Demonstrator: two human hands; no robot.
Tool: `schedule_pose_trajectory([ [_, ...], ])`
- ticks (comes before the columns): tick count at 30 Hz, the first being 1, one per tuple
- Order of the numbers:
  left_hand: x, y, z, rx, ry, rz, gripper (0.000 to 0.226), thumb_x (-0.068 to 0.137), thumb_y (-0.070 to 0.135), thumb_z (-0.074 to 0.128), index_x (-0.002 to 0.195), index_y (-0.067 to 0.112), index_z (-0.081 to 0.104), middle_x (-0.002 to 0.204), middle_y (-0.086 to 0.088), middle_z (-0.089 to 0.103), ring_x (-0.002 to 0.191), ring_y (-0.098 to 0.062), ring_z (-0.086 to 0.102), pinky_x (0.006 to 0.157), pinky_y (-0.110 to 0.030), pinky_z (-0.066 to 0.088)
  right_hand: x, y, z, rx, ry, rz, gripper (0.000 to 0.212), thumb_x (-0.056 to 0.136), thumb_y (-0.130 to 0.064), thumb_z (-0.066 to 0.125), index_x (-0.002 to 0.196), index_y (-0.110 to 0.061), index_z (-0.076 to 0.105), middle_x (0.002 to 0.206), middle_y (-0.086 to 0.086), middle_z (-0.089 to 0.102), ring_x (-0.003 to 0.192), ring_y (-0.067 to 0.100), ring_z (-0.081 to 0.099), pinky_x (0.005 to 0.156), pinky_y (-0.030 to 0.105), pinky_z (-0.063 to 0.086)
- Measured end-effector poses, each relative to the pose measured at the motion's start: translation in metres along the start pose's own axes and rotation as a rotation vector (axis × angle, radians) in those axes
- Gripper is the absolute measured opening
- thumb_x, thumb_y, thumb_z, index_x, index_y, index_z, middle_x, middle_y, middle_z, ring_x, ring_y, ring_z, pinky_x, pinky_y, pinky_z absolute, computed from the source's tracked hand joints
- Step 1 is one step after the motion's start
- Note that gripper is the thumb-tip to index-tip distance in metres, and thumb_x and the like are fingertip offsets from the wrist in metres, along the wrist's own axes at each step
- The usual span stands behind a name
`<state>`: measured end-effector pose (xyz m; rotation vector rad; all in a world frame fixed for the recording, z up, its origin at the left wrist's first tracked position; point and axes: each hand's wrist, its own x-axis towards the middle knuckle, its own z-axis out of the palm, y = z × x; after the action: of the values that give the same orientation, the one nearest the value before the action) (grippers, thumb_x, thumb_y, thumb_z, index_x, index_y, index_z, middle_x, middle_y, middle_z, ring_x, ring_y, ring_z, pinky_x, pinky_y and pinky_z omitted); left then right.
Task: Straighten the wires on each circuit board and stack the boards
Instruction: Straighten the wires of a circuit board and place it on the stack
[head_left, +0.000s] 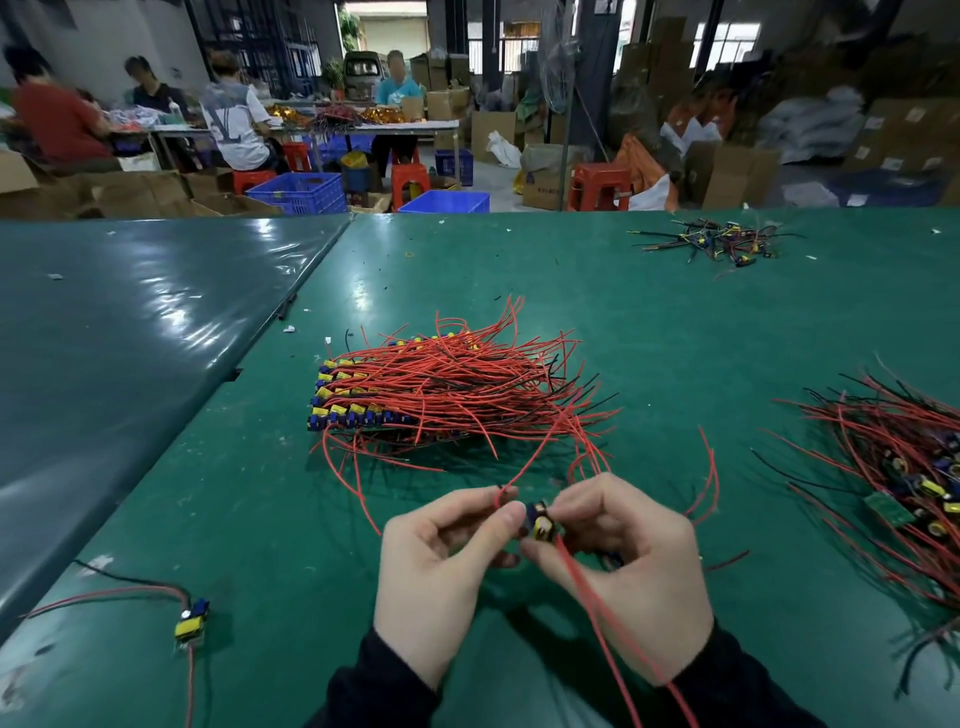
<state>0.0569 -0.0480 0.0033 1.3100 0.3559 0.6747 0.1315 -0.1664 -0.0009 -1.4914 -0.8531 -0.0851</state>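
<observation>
Green matting covers the long work table (649, 322), and behind it a warehouse floor shows cardboard boxes, blue crates (304, 192) and red stools, with several people seated at a far bench. Near the front edge both hands meet over the mat: the left hand (441, 566) and the right hand (628, 566) each pinch the small circuit board (540, 522) between thumb and fingertips, fingers curled round it, holding it just above the table. Red wires (597, 613) trail from it, one running down across the right palm toward the sleeve, others looping up behind the fingers. Just beyond the hands sits the neat stack of boards (353, 400), wires fanned to the right. A loose heap of boards (904, 467) lies at the right edge, one single board (191, 618) at the left, and a small tangle (717, 241) far back
</observation>
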Motion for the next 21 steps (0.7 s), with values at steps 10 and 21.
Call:
schedule_pose_trajectory([
  [10, 0.005, 0.01, -0.007, -0.2, -0.006, -0.287, 0.024, 0.047, 0.019, 0.075, 0.069, 0.01, 0.078, 0.07, -0.003, 0.072, 0.058, -0.005, 0.063, 0.046, -0.015, 0.045, 0.001, 0.0, 0.0, 0.297, -0.138, 0.376, 0.035, 0.048, -0.01, 0.092, 0.067, -0.02, 0.065, 0.07, 0.0, 0.067, 0.056, 0.011, 0.059, 0.054, 0.018, 0.047],
  [21, 0.004, 0.025, -0.013, -0.208, -0.225, -0.408, 0.02, 0.05, 0.019, 0.071, 0.064, 0.006, 0.076, 0.047, -0.001, 0.055, 0.037, -0.004, 0.046, 0.035, -0.011, 0.035, 0.02, -0.005, -0.028, 0.558, -0.75, 0.623, 0.042, 0.071, 0.02, 0.063, 0.086, -0.018, 0.068, 0.093, 0.009, 0.072, 0.081, 0.017, 0.07, 0.067, 0.022, 0.054],
])
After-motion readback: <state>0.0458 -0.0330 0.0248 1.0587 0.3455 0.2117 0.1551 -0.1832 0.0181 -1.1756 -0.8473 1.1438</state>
